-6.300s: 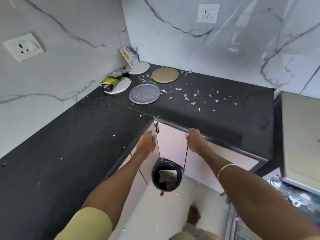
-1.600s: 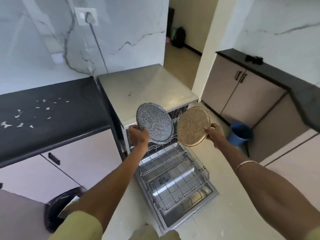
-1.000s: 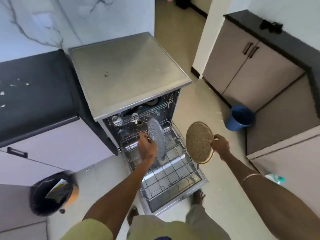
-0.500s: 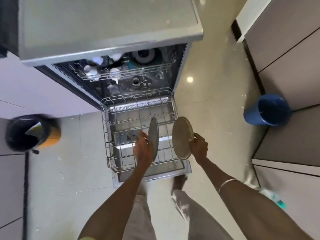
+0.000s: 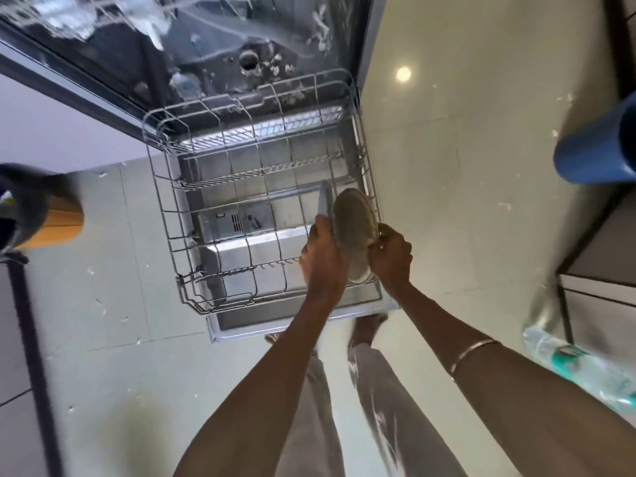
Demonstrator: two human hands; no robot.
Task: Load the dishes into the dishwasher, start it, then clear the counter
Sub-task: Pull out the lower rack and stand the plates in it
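At far left stands a bin (image 5: 41, 215); over the pulled-out dishwasher rack (image 5: 165, 208) our left hand (image 5: 323, 256) grips a grey plate (image 5: 324, 201) on edge, our right hand (image 5: 390, 253) holds a tan plate (image 5: 352, 228) beside it; a blue bucket (image 5: 592, 149) sits far right.

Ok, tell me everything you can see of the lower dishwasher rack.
The lower rack is a grey wire basket, pulled fully out over the open door. Rows of thin tines cross its floor. Most of it holds nothing. At its front right corner two plates stand on edge side by side: a grey plate gripped by the left hand, and a tan plate held by the right hand. Whether either plate is seated between tines cannot be told.
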